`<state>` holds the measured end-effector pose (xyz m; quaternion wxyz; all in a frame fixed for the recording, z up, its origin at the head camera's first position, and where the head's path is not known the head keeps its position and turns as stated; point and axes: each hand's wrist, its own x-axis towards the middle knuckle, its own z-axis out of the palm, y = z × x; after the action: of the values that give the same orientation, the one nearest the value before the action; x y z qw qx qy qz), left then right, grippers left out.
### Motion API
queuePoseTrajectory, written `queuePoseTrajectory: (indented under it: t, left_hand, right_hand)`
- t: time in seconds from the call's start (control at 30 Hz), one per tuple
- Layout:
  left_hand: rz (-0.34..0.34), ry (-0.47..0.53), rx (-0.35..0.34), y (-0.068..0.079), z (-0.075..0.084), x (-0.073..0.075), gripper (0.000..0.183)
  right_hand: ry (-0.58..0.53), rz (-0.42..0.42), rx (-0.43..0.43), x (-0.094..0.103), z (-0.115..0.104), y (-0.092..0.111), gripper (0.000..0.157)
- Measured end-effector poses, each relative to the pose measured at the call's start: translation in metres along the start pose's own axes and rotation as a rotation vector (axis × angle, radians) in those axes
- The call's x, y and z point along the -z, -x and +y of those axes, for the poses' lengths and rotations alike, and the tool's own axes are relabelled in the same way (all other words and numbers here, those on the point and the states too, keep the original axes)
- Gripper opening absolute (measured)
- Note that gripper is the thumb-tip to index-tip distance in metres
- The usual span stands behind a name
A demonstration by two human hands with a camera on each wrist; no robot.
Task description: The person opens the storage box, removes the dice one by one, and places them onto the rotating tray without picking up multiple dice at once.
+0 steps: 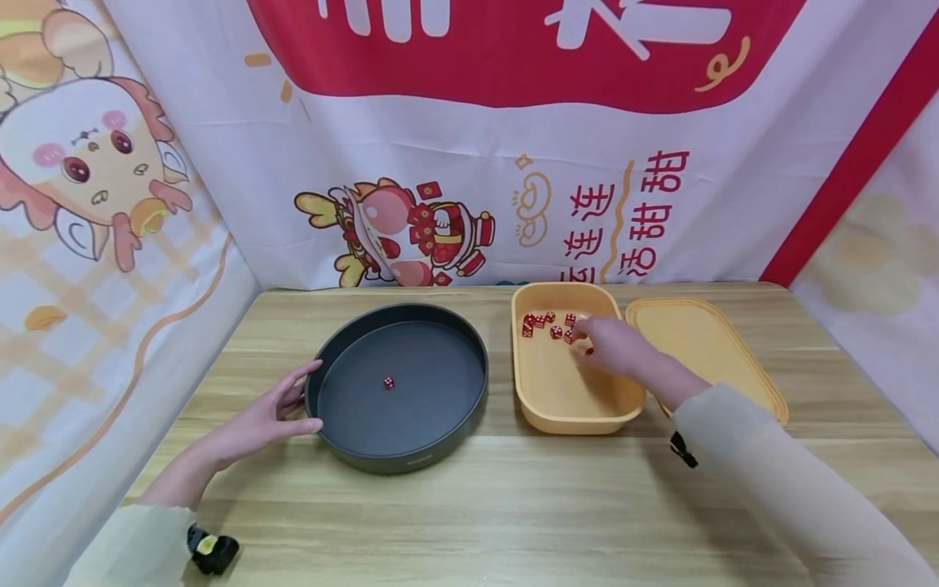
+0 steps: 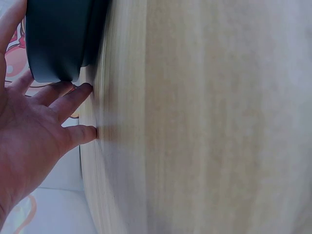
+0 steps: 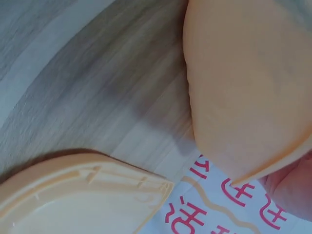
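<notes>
A round dark grey pan stands on the table with one red die on its floor. My left hand touches the pan's left side, thumb and fingers spread along the wall. In the left wrist view these fingers lie against the dark wall, low by the tabletop. To the right is an orange rectangular box with several red dice toward its far end. My right hand reaches into it, fingertips down among the dice; whether they pinch one I cannot tell. The right wrist view mostly hides the fingers behind the box wall.
An orange lid lies on the wooden table, right of the box and under the right forearm. Printed cloth hangs along the table's back edge and at the sides.
</notes>
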<state>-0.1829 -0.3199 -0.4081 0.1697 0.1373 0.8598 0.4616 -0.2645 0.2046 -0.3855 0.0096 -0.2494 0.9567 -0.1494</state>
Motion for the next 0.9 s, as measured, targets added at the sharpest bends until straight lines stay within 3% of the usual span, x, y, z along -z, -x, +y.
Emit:
queuePoseTrajectory:
  t: [0.13, 0.6, 0.9]
  left_hand:
    - [0.002, 0.003, -0.003, 0.0, -0.001, 0.0, 0.088]
    - [0.003, 0.001, -0.001, 0.001, 0.0, 0.0, 0.088]
    - [-0.005, 0.017, -0.006, 0.001, -0.001, -0.001, 0.088]
  right_hand:
    - [0.007, -0.02, -0.006, -0.002, -0.003, 0.001, 0.021]
    - [-0.17, -0.04, 0.037, -0.013, 0.0, -0.006, 0.022]
    - [-0.165, -0.044, 0.058, -0.021, 0.0, -0.011, 0.017]
